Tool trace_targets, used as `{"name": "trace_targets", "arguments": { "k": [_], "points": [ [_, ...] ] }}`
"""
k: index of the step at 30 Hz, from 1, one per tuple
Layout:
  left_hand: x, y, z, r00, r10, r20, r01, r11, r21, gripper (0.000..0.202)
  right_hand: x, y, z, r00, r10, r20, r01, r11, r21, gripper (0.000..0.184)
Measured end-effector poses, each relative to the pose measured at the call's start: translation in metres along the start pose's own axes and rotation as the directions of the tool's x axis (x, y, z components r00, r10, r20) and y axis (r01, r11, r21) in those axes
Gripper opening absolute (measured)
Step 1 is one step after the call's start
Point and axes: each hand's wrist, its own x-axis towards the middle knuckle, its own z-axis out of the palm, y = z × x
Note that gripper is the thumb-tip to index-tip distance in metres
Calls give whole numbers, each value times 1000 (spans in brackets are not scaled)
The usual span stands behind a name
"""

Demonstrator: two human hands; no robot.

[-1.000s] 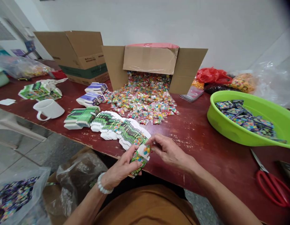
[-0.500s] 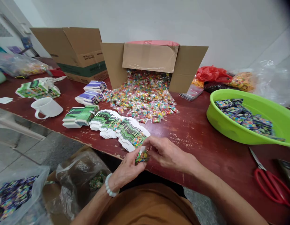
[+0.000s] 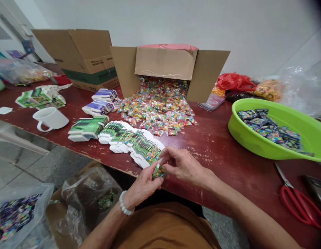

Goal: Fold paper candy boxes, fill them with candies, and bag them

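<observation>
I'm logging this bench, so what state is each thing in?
Small green box: in left hand, right hand at its upper end; closure unclear
Green cards: fanned out, overlapping
Front carton: open, candy packets spilling out
Left carton: standing, inside not visible
Green basin: partly filled with dark packets
Scissors: lying down, blades look closed
White mug: contents not visible

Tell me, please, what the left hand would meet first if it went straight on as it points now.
Probably the right hand, just ahead at the small green box that the left hand holds; exact depth between the hands is unclear.
</observation>
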Motion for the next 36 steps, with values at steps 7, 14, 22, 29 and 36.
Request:
{"name": "trace_targets", "arguments": {
  "k": [7, 14, 22, 29, 36],
  "points": [
    [-2, 1, 3, 999, -1, 34, 13, 933, -359, 43, -4, 6, 11, 992, 91, -89, -71, 977, 202, 35],
    [-2, 5, 3, 1000, -21, 3, 20, 888, -460, 39, -4, 14, 13, 964, 193, -186, -74, 859, 507, 21],
    [-3, 5, 11, 990, -129, -53, 45, 661, -749, 44, -15, 18, 24, 944, 330, -15, -205, 621, 757, 43],
    [-5, 14, 17, 980, -144, -141, -14, 652, -758, 34, -15, 8, 40, 936, 244, -254, -43, 794, 606, 17],
    [-8, 18, 16, 967, -244, -74, 84, 577, -812, 40, -19, 5, 33, 959, 131, -249, 5, 877, 481, 17]
  ]
}}
